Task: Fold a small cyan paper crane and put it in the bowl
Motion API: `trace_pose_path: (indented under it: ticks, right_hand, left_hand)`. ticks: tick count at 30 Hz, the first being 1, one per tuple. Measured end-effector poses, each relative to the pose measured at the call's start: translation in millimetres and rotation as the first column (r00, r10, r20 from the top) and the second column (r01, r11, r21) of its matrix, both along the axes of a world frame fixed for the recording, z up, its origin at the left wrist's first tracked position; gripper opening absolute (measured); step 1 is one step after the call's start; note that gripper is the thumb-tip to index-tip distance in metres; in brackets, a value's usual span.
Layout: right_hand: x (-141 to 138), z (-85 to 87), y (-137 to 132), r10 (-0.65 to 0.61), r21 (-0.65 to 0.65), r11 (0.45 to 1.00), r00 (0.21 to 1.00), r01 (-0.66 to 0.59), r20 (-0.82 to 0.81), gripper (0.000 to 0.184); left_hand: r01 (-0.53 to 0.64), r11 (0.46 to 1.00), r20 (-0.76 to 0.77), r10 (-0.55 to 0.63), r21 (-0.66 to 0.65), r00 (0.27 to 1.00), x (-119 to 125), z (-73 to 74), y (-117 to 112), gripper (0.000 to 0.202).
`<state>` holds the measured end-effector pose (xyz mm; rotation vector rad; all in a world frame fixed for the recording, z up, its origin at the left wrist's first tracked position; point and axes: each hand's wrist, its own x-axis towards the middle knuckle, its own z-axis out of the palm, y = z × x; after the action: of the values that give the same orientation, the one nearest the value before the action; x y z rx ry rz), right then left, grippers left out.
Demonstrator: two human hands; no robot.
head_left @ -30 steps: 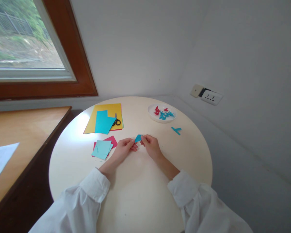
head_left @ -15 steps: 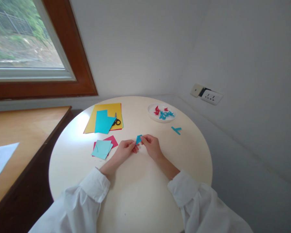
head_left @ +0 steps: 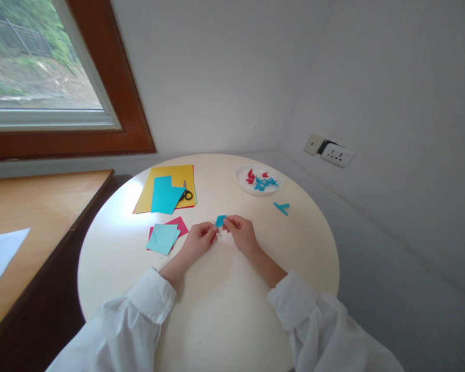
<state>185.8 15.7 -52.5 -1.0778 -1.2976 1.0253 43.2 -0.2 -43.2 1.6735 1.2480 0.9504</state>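
Centrally, small blue paper (head_left: 220, 220): at the round table's middle, pinched between the fingertips of both left hand (head_left: 202, 235) and right hand (head_left: 240, 231).
Round table (head_left: 225, 310): cream colour; yellow sheet (head_left: 182, 174) lies far left, white dish (head_left: 262, 193) far right.
Room: pale wall (head_left: 225, 77), window (head_left: 34, 67) at far left, power socket (head_left: 338, 155) on the right.

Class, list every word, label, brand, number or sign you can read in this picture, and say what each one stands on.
No text can be read anywhere.
White sheet at the left edge: a dark, blurred patch, cut off by the frame; cannot tell whether it is print.
Wall socket: slots show, no legible lettering.
Blue paper piece in the hands: no writing visible.
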Motion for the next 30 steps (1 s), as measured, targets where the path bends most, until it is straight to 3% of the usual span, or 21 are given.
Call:
trace_pose_path:
  ticks: [6,24,28,30]
  right_hand:
    - [-0.1,0.8,-1.7,0.050,-0.024,0.998,0.998,-0.049,0.030,0.023]
    - [0.4,-3.0,0.6,0.047,0.032,0.998,0.994,-0.051,0.103,0.024]
    - [-0.2,-3.3,-0.5,0.082,0.034,0.996,0.990,-0.087,0.113,0.025]
    - [-0.4,-3.2,-1.7,0.105,0.035,0.993,0.987,-0.110,0.119,0.025]
  left_hand:
    - [-0.037,0.999,0.038,0.036,0.001,0.999,-0.5,0.1,-0.7,0.026]
    - [0.022,0.999,0.061,-0.020,-0.027,0.998,-0.9,-1.1,0.9,0.036]
    - [-0.070,0.997,0.197,0.074,-0.027,0.978,-0.7,4.1,-0.6,0.026]
    - [-0.101,0.994,0.273,0.110,-0.046,0.956,-0.9,7.5,-2.0,0.032]
